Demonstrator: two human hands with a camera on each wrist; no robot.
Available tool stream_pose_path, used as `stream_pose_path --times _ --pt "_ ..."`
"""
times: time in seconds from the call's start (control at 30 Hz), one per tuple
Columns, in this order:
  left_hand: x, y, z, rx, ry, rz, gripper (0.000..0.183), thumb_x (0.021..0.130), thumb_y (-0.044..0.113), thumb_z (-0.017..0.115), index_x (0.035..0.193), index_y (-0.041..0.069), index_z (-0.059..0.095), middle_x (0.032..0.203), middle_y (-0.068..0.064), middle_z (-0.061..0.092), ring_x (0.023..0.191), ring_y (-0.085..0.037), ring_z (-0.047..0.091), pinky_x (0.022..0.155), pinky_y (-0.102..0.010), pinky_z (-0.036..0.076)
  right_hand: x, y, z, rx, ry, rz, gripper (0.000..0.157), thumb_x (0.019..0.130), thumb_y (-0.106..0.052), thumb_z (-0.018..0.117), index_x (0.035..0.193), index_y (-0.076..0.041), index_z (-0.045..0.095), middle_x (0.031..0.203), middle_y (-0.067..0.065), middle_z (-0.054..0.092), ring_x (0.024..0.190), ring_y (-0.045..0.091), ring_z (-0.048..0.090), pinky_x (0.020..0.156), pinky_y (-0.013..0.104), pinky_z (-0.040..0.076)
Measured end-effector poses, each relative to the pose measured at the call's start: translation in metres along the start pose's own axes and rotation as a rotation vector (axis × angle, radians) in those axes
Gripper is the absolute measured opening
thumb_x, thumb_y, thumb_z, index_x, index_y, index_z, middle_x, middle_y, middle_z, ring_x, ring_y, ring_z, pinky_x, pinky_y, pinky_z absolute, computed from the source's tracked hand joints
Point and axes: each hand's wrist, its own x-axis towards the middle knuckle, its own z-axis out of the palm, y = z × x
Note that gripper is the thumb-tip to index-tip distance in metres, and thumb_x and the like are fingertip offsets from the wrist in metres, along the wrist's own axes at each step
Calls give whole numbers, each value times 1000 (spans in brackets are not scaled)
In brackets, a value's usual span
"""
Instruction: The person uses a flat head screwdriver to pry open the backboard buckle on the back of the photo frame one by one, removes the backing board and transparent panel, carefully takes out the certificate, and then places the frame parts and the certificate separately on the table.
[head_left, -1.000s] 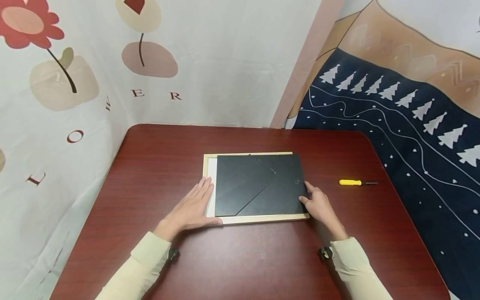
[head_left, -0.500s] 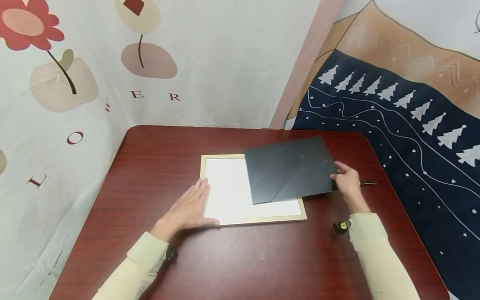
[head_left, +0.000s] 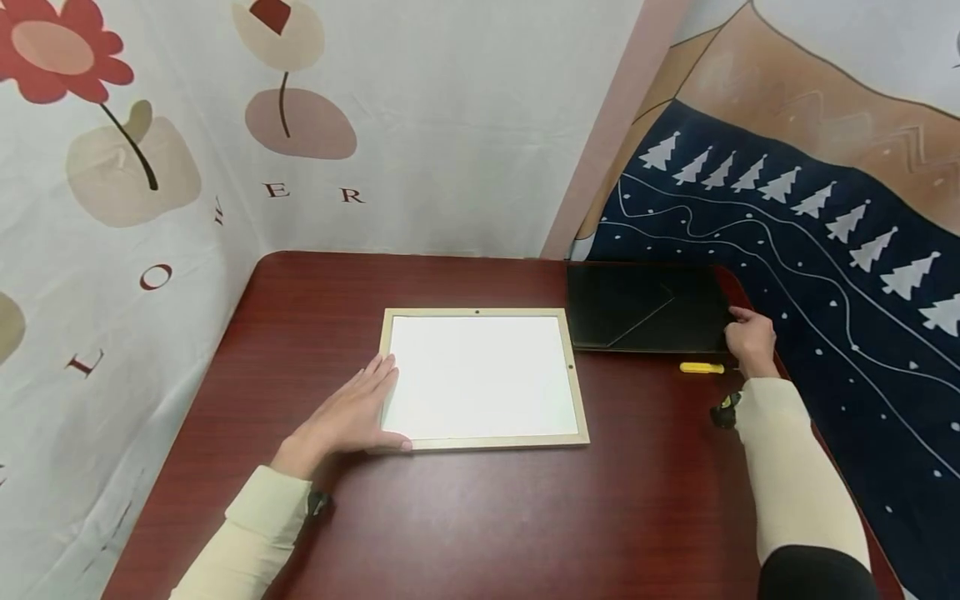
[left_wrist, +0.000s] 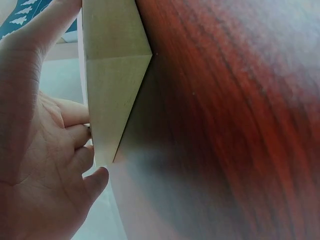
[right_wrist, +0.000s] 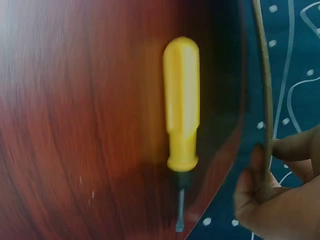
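Plainly, frame [head_left: 495, 442] and black board [head_left: 637, 304] lie between the hands [head_left: 351, 412] [head_left: 750, 342].

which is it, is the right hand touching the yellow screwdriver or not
Apart. The right wrist view shows tabletop and blue cloth in the gap between the yellow screwdriver and the right hand, which pinches the edge of the black board.

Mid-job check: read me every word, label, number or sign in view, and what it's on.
"L" on the white hanging
"O" on the same hanging
"E" on the same hanging
"R" on the same hanging
Slanted letter between O and E: too skewed to be sure.
Left-edge mark: cut off.
Nothing readable on the wooden frame, black panel or screwdriver.
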Motion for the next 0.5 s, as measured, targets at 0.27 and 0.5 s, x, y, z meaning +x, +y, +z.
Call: stream_pose_path --times 0.27,0.5 --pt "-2 -2 0 -1 6 0 126 66 73 72 150 -8 25 160 -23 16 148 -38 11 117 -51 20 10 9 8 -126 -68 -54 66 97 -26 51 150 5 28 153 36 18 140 53 15 114 62 12" --pt "-3 -3 1 -12 12 -7 126 66 74 72 150 -8 25 160 -22 16 149 -38 11 118 -50 20 12 15 18 -355 -211 -97 95 93 -57 48 154 2 5 148 45 1 127 62 9 97 78 13"
